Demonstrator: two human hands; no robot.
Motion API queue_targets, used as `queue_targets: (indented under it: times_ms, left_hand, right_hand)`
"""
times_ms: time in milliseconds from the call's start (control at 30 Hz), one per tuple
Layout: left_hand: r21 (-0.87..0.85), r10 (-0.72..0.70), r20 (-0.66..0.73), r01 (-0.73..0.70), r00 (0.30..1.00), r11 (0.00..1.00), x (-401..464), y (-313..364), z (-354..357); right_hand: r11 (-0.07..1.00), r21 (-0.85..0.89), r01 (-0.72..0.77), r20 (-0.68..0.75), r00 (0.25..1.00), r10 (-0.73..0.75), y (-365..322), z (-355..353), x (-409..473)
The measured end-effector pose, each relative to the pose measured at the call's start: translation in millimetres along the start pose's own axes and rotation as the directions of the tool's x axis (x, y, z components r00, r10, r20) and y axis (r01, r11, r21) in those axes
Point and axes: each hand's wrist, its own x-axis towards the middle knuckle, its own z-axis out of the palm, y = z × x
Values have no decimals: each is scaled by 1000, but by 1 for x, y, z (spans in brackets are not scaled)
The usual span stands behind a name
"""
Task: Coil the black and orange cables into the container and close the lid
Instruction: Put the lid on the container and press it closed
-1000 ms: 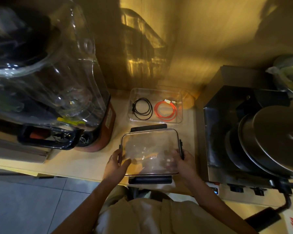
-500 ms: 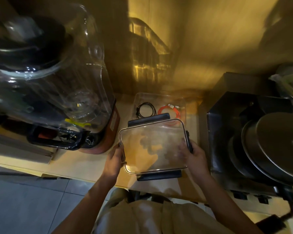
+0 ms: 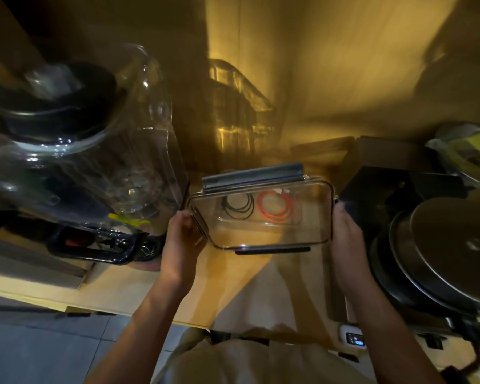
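On counter (image 3: 139, 284): both hands, left (image 3: 182, 239) and right (image 3: 347, 239), gripping clear lid (image 3: 261, 225) over container; black cable (image 3: 238, 207), orange cable (image 3: 275, 207) coiled beneath.

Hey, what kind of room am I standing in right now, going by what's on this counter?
Most likely a kitchen: a large clear blender jug stands at the left of the counter, and a metal cooking appliance with a round steel lid stands at the right.
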Motion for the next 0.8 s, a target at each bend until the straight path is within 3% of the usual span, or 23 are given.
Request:
queue_targets:
  times_ms: [67,133,333,433,533,600,800]
  left_hand:
    - [-84,23,51,-19,998,996,1,8,4]
    - [-138,43,70,-33,997,990,0,16,9]
    - [-125,83,38,-78,996,989,-1,31,17]
    - [-118,65,53,-59,996,991,-2,36,16]
    - [-82,48,83,-41,995,996,-1,36,18]
    - [-49,37,100,-32,994,998,3,34,17]
    - [106,-118,144,103,982,989,10,34,23]
  right_hand:
    - [992,92,-90,-4,996,91,-11,-4,2]
    - [990,120,-74,17,997,73,-16,-8,2]
    - [891,425,-159,147,984,105,-11,-15,7]
    - [911,373,-175,137,982,133,-14,-14,4]
    - [759,598,-257,133,966,222,-12,-15,8]
    - [875,443,-194,92,981,170,0,-17,11]
    - [903,381,-198,109,980,169,-5,-13,20]
